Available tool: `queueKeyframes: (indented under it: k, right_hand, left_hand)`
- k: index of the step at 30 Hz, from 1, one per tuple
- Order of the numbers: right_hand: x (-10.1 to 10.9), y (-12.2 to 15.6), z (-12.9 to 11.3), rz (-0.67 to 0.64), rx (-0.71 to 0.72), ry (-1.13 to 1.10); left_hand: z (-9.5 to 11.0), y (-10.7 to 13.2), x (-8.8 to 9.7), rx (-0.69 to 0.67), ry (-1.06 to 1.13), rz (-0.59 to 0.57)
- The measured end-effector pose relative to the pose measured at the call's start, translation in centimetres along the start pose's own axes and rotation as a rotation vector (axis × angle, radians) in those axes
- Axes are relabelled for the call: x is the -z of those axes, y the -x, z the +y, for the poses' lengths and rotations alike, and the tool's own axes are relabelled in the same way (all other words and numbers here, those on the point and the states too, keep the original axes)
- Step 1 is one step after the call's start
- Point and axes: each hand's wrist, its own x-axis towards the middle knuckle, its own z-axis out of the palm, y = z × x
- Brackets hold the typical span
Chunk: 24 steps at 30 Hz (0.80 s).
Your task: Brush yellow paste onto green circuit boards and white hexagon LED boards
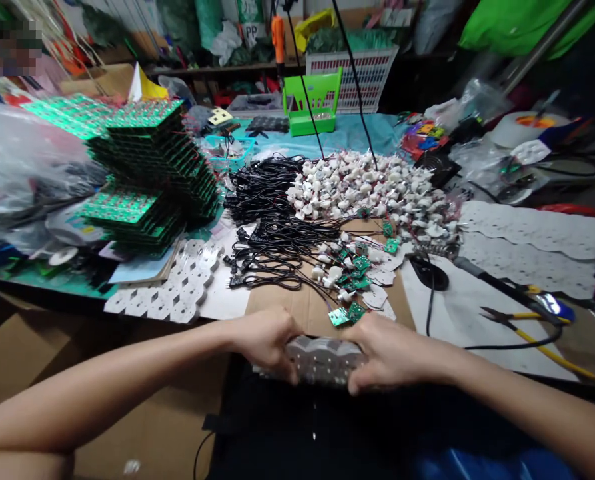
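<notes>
Both hands grip one white panel of round LED boards [323, 359] just in front of the table's near edge. My left hand [266, 341] is closed on its left end. My right hand [387, 352] is closed on its right end, fingers curled under. The panel lies level between them, partly blurred. Just beyond the hands, small green circuit boards [350, 313] with wires lie on a brown cardboard sheet [297, 303].
Tall stacks of green circuit panels [147, 167] stand at left, above a white punched panel [177, 293]. Black cables [267, 220] and a heap of white parts [372, 193] fill the middle. Yellow-handled pliers [532, 333] and white sheets [532, 233] lie right. A green basket [313, 103] stands behind.
</notes>
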Motion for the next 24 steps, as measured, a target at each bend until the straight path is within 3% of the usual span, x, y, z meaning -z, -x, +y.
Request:
queueKeyframes:
  k: [2, 3, 4, 7, 9, 12, 14, 19, 21, 24]
  right_hand:
    - [-0.1, -0.5, 0.1, -0.238, -0.034, -0.183]
    - [-0.2, -0.9, 0.2, -0.291, -0.053, -0.186]
    - [-0.2, -1.4, 0.3, -0.284, -0.065, -0.131]
    - [0.2, -1.9, 0.7, -0.036, -0.064, 0.138]
    - [1.2, -1.2, 1.1, 0.188, -0.007, 0.171]
    - [2.0, 0.9, 1.6, 0.659, 0.104, 0.17]
    - [0.9, 2.1, 1.7, 0.841, 0.17, 0.194]
    - [-4.9, 1.3, 2.4, 0.617, 0.276, 0.289]
    - [-6.1, 0.1, 2.9, 0.669, 0.251, 0.354]
    - [-6.0, -1.2, 3.6, 0.692, 0.194, 0.341]
  left_hand:
    - [-0.2, -0.7, -0.1, 0.091, 0.301, -0.303]
    - [-0.3, -1.2, -0.3, 0.133, 0.344, -0.36]
    - [-0.3, -1.7, -0.6, 0.161, 0.299, -0.335]
    - [-0.2, -2.3, -0.5, 0.158, -0.058, -0.004]
    - [-0.3, -1.2, 0.8, 0.131, -0.132, 0.165]
    - [-2.2, 2.7, 4.0, 0.137, 0.061, 0.305]
    - [-4.9, 5.8, 6.2, 0.284, 0.243, 0.41]
    - [-12.9, 11.5, 8.9, 0.658, 0.637, 0.737]
    - [-15.3, 12.5, 9.0, 0.713, 0.715, 0.79]
    - [-17.6, 12.9, 8.9, 0.724, 0.705, 0.764]
